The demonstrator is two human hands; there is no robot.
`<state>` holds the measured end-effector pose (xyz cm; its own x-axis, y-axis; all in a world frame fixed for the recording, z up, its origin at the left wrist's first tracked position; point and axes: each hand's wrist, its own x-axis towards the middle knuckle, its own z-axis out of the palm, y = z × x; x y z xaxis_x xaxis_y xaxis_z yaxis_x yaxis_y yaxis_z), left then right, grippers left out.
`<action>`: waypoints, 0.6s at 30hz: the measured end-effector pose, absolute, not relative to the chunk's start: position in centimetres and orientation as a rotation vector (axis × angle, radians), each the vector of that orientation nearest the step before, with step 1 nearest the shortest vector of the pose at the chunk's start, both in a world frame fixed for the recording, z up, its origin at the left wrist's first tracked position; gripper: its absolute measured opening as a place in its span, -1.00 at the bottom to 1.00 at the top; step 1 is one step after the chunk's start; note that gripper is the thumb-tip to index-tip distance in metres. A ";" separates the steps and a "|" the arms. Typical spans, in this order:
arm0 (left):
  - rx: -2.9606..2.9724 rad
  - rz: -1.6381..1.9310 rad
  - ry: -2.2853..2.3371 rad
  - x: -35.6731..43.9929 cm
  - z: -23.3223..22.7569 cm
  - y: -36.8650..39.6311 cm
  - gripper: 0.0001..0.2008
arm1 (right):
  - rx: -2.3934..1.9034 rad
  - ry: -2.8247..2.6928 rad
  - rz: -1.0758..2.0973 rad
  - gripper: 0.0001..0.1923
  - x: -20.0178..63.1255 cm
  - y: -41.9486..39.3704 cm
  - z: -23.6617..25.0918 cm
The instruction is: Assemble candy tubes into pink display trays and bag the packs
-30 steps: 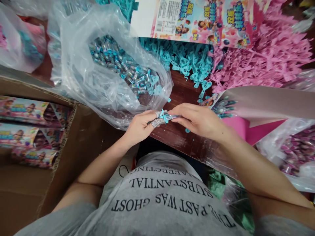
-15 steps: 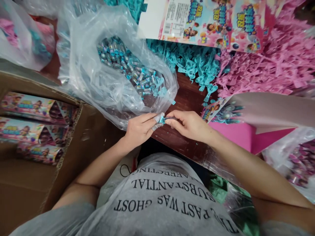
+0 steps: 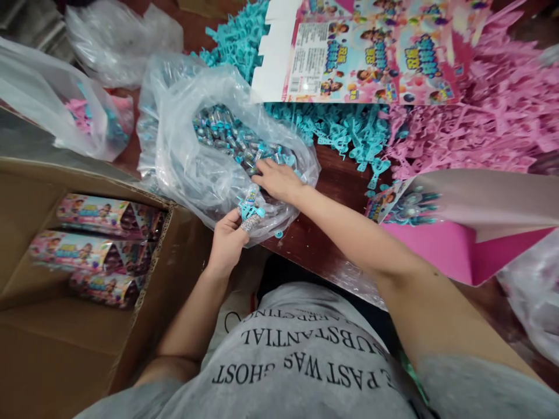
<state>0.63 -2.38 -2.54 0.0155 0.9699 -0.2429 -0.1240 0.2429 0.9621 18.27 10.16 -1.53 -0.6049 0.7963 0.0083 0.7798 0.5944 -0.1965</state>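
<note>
My left hand [image 3: 227,240], with silvery wrapping on its fingers, pinches a teal plastic piece [image 3: 252,212] that has a small clear tube [image 3: 251,194] standing up from it. My right hand [image 3: 282,181] reaches into the mouth of a clear plastic bag [image 3: 183,145]. Its thumb and forefinger are a little apart, touching the pile of small teal-capped tubes [image 3: 227,135] inside; the other fingers are partly hidden.
Teal plastic pieces [image 3: 349,131] and pink plastic pieces [image 3: 484,131] lie heaped at the back, under printed cardboard [image 3: 362,58]. An open pink box [image 3: 432,247] stands right. A carton [image 3: 65,317] holding several printed packs [image 3: 72,250] is left.
My right hand has left the piece in my left hand and moved left into the bag of tubes. My left hand has shifted slightly down, still holding its teal piece. The view has shifted.
</note>
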 end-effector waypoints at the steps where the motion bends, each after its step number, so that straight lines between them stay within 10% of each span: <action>1: 0.927 1.068 1.233 0.5 -2.5 -2.3 -0.53 | -1.314 -2.681 0.276 -0.76 18.7 9.9 -1.3; 18: 1.226 0.839 0.947 3.5 0.0 -3.0 -0.70 | -1.057 -2.249 0.602 -0.71 29.5 -4.7 3.5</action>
